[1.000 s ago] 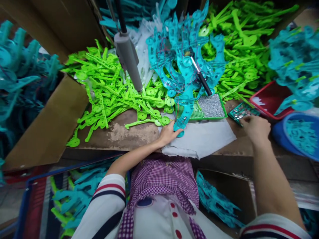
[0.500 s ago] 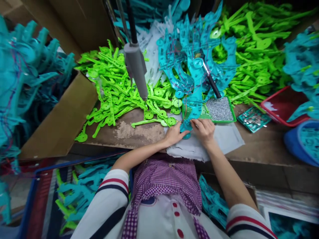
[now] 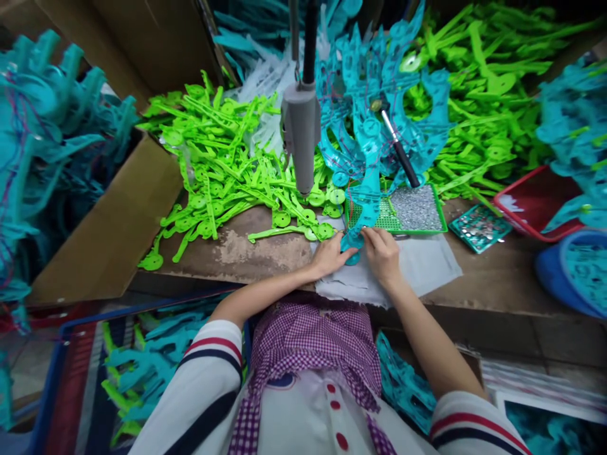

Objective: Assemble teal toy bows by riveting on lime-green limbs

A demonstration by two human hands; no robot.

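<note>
A curved teal plastic part with thin wires lies over the front of the green basket and the grey cloth. My left hand grips its near end from the left, thumb laid across it. Close by on the right, my right hand pinches with bent fingers at the part's edge; whatever is between those fingertips is too small to make out. The green basket behind my hands holds many small silvery pieces on its right side. A grey hanging screwdriver is suspended up and to the left of my hands.
Lime-green plastic levers are heaped on the left of the bench. A hammer rests on teal parts at the back. To the right are a small teal tray, a red bin and a blue tub. A cardboard flap stands left.
The hanging screwdriver has swung to the right and now hangs more upright. Both hands stay at the near end of the teal part, almost unmoved. The view has shifted slightly.
</note>
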